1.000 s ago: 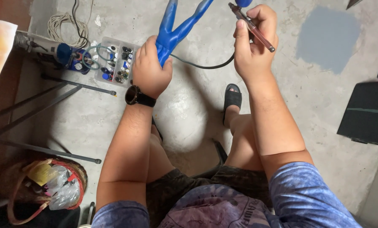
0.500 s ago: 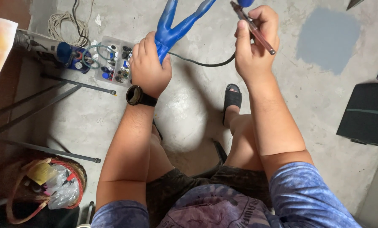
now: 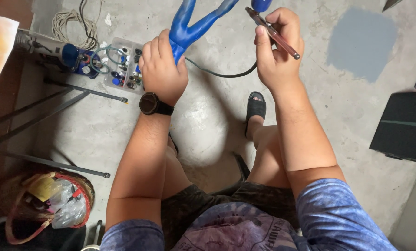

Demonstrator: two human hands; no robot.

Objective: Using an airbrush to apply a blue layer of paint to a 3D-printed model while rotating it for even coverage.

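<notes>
Gripping the forked blue piece (image 3: 196, 28) by its stem, left hand (image 3: 164, 69) wrapped tight (black watch (image 3: 153, 104) at wrist). Pinching a slim airbrush (image 3: 273, 32) in right hand (image 3: 277, 58), tip pointing far-left twd the blue piece, just beside it. Hovering over the concrete floor (image 3: 208, 121).

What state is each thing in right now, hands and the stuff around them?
left hand: shut around the stem of the blue forked piece, holding it up.
right hand: gripping the airbrush, tilted, tip toward the blue piece.
hose: slack, hanging below the hands.
parts box: open on the floor, small items inside.
basket: upright, stuffed with plastic bags.
sandal: on the foot.
</notes>
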